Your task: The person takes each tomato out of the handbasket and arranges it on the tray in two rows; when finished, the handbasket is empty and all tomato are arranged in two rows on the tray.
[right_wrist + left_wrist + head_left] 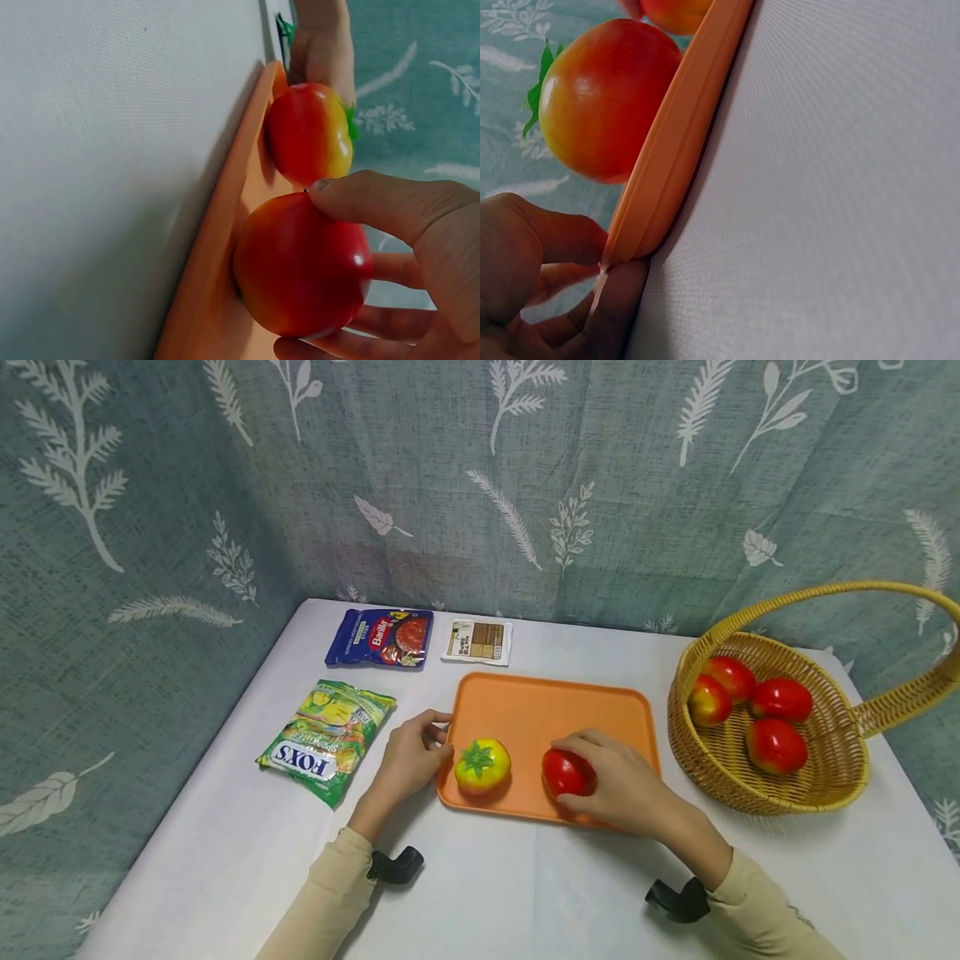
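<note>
My right hand (624, 781) grips a red tomato (567, 774) on the right half of the orange tray (547, 702). In the right wrist view, thumb and fingers curl around this tomato (300, 262), whose lower side looks yellowish. At the tray's left edge, my left hand (414, 754) pinches the rim; the left wrist view shows the thumb on top and a finger (619, 300) beneath the rim (667, 150). A yellow-red tomato with a green leafy top (483, 768) sits on the tray's left side, close to the left fingertips.
Right of the tray stands a wicker basket (757, 797) with a tall handle and several red tomatoes (780, 746) inside. A green Fox's bag (327, 739) lies at left. Behind are a blue Barilla pouch (382, 638) and a small white-brown packet (477, 642). Patterned curtain borders the white table.
</note>
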Action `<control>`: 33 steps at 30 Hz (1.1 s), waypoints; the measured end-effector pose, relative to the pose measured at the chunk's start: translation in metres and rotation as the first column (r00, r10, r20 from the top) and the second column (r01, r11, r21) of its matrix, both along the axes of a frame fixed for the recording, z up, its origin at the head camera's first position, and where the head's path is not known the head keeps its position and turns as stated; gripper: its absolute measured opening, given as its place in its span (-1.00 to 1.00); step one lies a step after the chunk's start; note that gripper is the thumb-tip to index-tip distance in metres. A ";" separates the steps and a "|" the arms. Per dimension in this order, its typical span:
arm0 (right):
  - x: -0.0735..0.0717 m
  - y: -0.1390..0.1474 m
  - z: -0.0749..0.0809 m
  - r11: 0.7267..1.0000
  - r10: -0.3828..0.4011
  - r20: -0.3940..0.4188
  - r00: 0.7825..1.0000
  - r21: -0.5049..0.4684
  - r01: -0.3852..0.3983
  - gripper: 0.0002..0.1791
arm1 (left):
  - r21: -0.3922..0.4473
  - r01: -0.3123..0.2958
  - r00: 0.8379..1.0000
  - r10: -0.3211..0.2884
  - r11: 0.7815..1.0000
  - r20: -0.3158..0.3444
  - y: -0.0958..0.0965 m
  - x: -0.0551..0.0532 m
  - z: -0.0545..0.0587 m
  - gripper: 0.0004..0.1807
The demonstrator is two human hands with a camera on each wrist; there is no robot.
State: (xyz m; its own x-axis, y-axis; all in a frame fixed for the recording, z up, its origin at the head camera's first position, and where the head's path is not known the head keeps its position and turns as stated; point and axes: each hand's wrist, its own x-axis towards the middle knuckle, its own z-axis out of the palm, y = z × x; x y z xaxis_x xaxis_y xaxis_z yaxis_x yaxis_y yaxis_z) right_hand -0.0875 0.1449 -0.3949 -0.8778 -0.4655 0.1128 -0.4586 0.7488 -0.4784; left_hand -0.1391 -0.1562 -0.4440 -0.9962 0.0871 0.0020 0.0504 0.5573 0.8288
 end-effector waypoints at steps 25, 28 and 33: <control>-0.006 -0.006 -0.016 0.990 0.001 0.015 1.000 -0.142 0.001 -0.26 | -0.014 -0.007 1.000 0.007 1.000 -0.007 0.001 -0.001 -0.003 -0.55; -0.007 -0.006 -0.018 0.989 0.016 -0.001 1.000 -0.147 -0.016 -0.20 | -0.014 -0.012 1.000 0.011 1.000 -0.010 0.000 -0.001 -0.003 -0.55; -0.007 -0.002 -0.018 0.989 0.021 -0.024 0.999 -0.143 -0.025 -0.11 | -0.017 -0.004 1.000 0.003 1.000 -0.019 0.002 -0.001 -0.003 -0.55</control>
